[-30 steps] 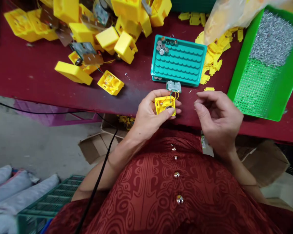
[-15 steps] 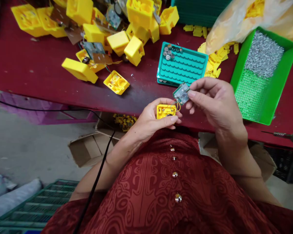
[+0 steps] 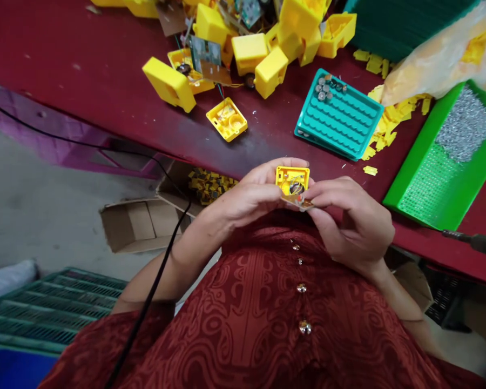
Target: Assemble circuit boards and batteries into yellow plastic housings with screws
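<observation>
In the frame's centre, a boxy yellow plastic case [image 3: 291, 180] is gripped by the left hand [image 3: 256, 193], a flat brown circuit board [image 3: 296, 202] by the right hand [image 3: 352, 216].

Past the left hand [image 3: 256, 195], free table [image 3: 272, 139] separates a yellow box [image 3: 220, 122] from the teal tray [image 3: 340, 118]; yellow cases [image 3: 271, 73] obstruct passage beyond.

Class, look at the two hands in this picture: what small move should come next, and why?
Probably, the right hand's grip should swing the thin brown circuit board up over the small, box-shaped yellow plastic case: the left hand's grip holds that case with its open side showing, and the board is pinched at its near edge, not yet covering the opening.
</observation>
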The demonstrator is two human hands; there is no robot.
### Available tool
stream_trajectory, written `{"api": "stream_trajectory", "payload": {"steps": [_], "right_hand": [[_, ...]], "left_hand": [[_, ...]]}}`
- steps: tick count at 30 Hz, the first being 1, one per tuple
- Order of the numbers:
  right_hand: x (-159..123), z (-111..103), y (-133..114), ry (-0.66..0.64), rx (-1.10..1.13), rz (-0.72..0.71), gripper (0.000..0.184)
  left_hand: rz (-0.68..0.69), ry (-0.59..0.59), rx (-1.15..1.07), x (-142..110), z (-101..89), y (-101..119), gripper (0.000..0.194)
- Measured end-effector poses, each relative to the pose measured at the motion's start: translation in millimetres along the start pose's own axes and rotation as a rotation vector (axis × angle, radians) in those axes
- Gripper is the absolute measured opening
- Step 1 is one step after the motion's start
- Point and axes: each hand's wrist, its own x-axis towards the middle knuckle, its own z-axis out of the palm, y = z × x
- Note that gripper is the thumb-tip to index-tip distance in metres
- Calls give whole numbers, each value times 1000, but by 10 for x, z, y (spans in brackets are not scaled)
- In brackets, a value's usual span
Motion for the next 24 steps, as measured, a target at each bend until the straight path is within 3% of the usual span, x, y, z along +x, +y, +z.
{"api": "stream_trajectory", "payload": {"steps": [3, 9, 13, 17, 20, 24], "right_hand": [[-1, -44, 22, -67, -33, -79, 10], [7, -132, -41, -241, -161, -138, 14], [-31, -145, -63, -224, -153, -148, 15], [-106, -174, -70, -215, -72, -30, 20], [-150, -207, -53, -217, -132, 47, 18], [-129, -219, -23, -141, -227, -64, 12]], "left_hand": [[-35, -25, -55, -56, 17, 95, 54], [-35, 111, 118, -79, 196, 113, 44], [-18, 112, 190, -48, 226, 90, 40], [-21, 80, 239, -17, 190, 93, 37], [-16, 75, 260, -23, 189, 105, 36], [27, 127, 305, -56, 208, 126, 38]]}}
